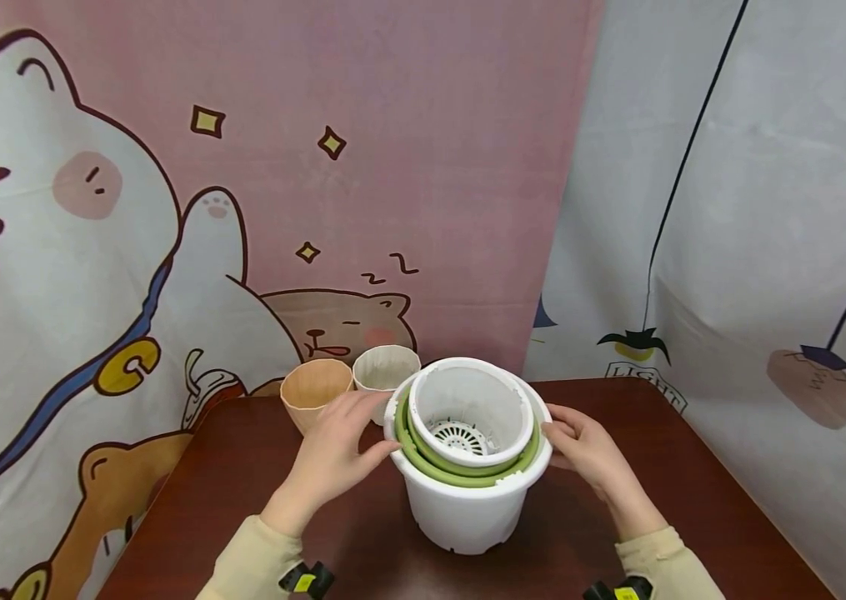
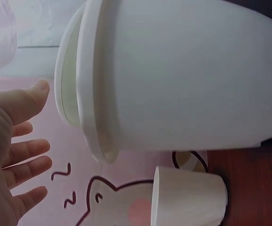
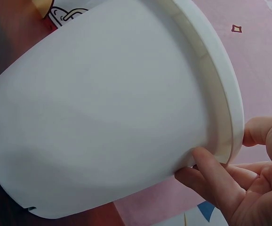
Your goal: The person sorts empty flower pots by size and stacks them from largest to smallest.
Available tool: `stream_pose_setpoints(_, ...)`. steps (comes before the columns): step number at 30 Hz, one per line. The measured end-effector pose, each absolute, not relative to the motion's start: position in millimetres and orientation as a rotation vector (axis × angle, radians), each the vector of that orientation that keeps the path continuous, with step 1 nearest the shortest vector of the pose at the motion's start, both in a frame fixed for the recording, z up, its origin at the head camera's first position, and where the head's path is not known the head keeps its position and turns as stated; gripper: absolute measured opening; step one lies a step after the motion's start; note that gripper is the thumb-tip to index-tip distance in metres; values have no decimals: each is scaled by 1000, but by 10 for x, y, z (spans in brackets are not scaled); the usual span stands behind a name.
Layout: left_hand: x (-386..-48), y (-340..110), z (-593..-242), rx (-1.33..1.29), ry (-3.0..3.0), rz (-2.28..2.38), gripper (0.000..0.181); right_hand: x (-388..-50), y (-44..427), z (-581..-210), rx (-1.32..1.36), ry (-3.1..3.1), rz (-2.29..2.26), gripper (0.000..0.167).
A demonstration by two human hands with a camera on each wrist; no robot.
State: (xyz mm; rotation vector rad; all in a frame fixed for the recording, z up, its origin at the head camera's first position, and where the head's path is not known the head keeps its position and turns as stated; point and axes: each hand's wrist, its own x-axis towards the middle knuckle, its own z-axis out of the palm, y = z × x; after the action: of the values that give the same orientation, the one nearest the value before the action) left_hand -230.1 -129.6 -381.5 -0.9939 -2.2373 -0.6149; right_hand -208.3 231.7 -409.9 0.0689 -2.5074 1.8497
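Observation:
A large white flowerpot (image 1: 465,521) stands on the table with a green pot (image 1: 460,478) nested inside it. Within the green one sits a smaller white pot (image 1: 471,398) with a slotted bottom. My right hand (image 1: 589,454) grips the outer pot's rim at the right; in the right wrist view the thumb is at the rim and the fingers (image 3: 216,176) lie under it against the wall. At the left rim my left hand (image 1: 336,454) is spread, fingers fairly straight. The left wrist view shows its thumb (image 2: 30,101) apart from the rim.
Behind the left hand stand a peach pot (image 1: 315,385) and a cream-white pot (image 1: 385,367), side by side. Everything rests on a dark red-brown table (image 1: 242,475). Printed cloth (image 1: 460,183) hangs behind the table and along its right side.

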Motion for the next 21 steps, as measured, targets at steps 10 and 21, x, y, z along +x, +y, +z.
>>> stream_pose_setpoints(10,-2391,-1510,-3946,-823,-2312,-578,64,-2082,2319,-4099,67,-2511,1841,56)
stream_pose_setpoints(21,-2593,-1724,-4125,-668,-2390,-577,60,-2077,2317,-4099,64,-2512,1837,55)
